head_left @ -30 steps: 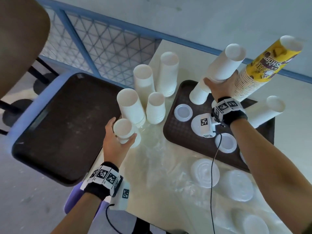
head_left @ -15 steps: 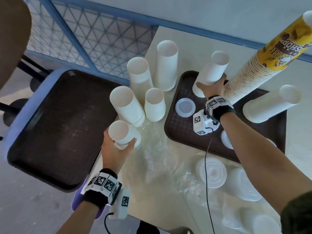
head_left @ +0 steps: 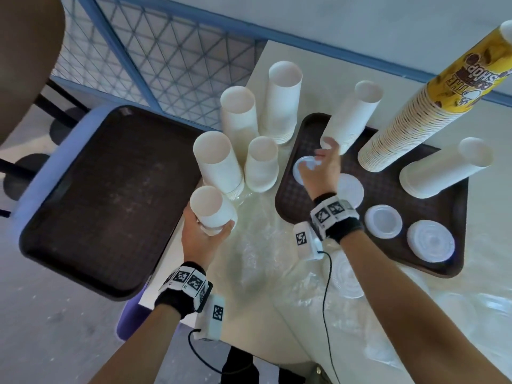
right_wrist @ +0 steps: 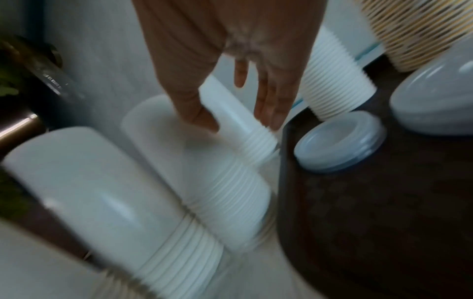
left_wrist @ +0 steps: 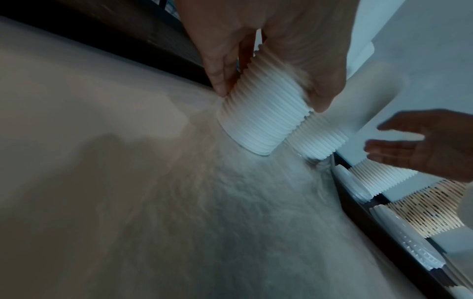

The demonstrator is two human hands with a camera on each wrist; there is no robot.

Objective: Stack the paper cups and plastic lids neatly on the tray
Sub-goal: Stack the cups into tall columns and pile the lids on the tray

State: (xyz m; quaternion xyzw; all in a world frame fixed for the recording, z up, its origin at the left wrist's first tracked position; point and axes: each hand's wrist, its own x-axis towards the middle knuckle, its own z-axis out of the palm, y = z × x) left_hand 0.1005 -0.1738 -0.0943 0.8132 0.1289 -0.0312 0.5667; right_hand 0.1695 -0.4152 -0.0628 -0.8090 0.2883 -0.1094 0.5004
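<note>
"SHOP" on yellow cup stack (head_left: pixel 454 79)

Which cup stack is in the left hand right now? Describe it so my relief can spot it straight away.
Start at the brown tray on the pale table, then look left to the four white cup stacks beside it. The left hand grips the short white stack at the table's near-left edge. It is the shortest of that group and the only one held.

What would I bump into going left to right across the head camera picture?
Empty tray → left hand gripping short cup stack → right hand → yellow-topped cup stack → lying cup stack.
</note>
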